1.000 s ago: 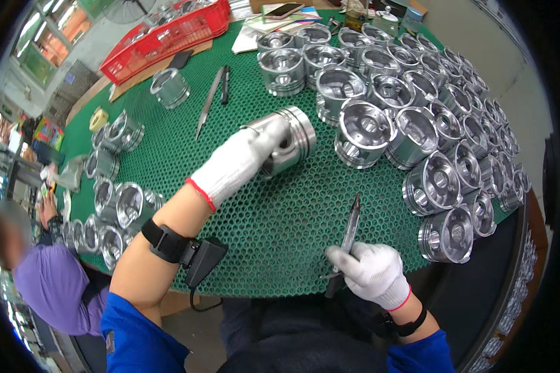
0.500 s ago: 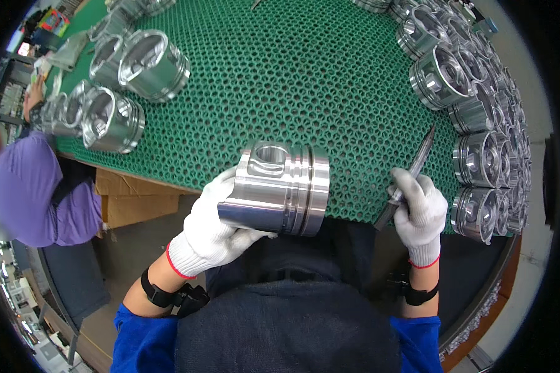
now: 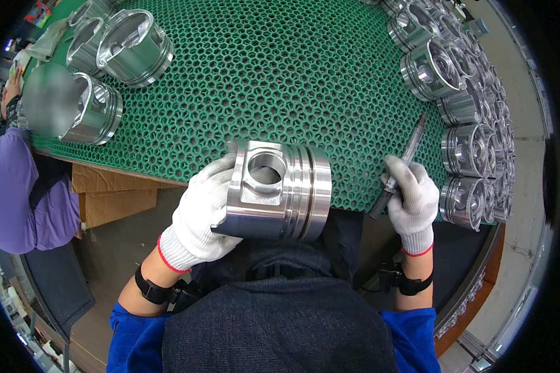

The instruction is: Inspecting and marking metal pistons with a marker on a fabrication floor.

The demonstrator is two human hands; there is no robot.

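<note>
A shiny metal piston (image 3: 267, 208) lies on its side in my left hand (image 3: 205, 214), held in front of me at the near edge of the table. My white-gloved fingers go round its skirt end and partly out of sight behind it. Its round pin hole (image 3: 266, 169) faces up, and the ring grooves are toward the right. In my right hand (image 3: 414, 202), also gloved, is a slim, grey pointed hand tool (image 3: 412, 142), like a scraper. Its tip points away from me, and the fingers are closed round its lower part, apart from the piston.
Green perforated matting (image 3: 280, 81) covers the table. Many pistons (image 3: 463, 152) stand packed along the right side, and several more (image 3: 135, 50) stand at the far left. A person in purple (image 3: 9, 193) is at the left edge, near a cardboard box (image 3: 118, 196).
The piston has rolled in my left hand, so its pin hole shows more fully. My left fingers have shifted round it. My right hand still holds the tool; the whole view has shifted slightly.
</note>
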